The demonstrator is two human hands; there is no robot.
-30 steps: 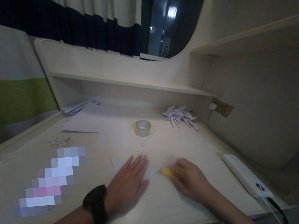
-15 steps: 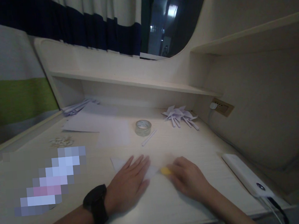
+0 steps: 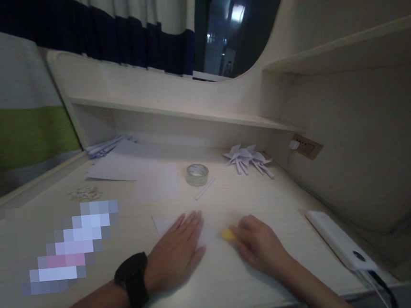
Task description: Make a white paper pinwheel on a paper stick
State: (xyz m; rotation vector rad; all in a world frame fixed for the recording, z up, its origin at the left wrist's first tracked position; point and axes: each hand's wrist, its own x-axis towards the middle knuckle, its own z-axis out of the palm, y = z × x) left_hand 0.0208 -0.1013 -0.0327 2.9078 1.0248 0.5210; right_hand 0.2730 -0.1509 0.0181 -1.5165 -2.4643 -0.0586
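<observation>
My left hand (image 3: 180, 252) lies flat with fingers stretched over a folded sheet of white paper (image 3: 162, 224), pressing it on the desk. The paper's corners stick out to the left and right of that hand. Just to the right, my right hand (image 3: 258, 243) is closed around a small yellow tool (image 3: 228, 234). Its near end meets the paper's right corner; the rest is hidden by my fingers, so its kind is unclear. Beyond my hands sit a roll of clear tape (image 3: 197, 175) and a thin rolled paper stick (image 3: 205, 189).
Several paper pinwheels (image 3: 247, 160) lie at the back right. Loose white sheets (image 3: 120, 164) and rolled paper sticks (image 3: 107, 147) are at the back left, near a pile of small pale pieces (image 3: 85, 193). A white power bank (image 3: 337, 238) with cables rests at the right edge.
My left fingers have drawn slightly closer together and shifted a little left. The right hand and the yellow tool stay in nearly the same place.
</observation>
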